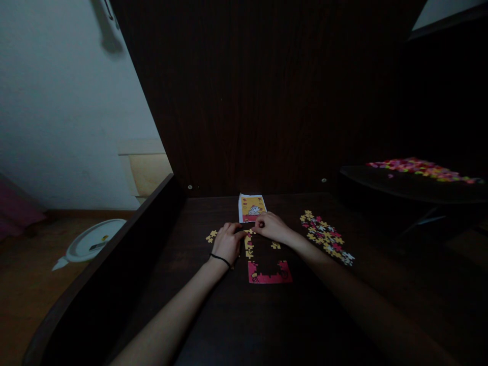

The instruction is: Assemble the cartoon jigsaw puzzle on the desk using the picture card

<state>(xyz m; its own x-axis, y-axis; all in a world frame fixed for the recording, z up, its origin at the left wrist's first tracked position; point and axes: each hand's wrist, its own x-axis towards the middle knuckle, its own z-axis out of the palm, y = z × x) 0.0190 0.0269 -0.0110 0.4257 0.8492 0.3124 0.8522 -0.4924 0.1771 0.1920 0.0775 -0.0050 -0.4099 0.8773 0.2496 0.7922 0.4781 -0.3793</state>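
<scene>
Puzzle strip (pixel 248 247), yellow, lies on the bench (pixel 229 315) just beyond the pink border (pixel 270 279); the left hand (pixel 227 239), palm down and loosely spread, touches its far end. The right hand (pixel 272 226) pinches beside it, on what I cannot tell. Uneven pressure could pop its joints apart.

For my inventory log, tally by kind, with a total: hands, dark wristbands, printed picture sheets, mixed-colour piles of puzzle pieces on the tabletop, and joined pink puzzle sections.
Hands: 2, left hand and right hand
Dark wristband: 1
Printed picture sheet: 1
Mixed-colour pile: 1
Joined pink section: 1
Total: 6
</scene>
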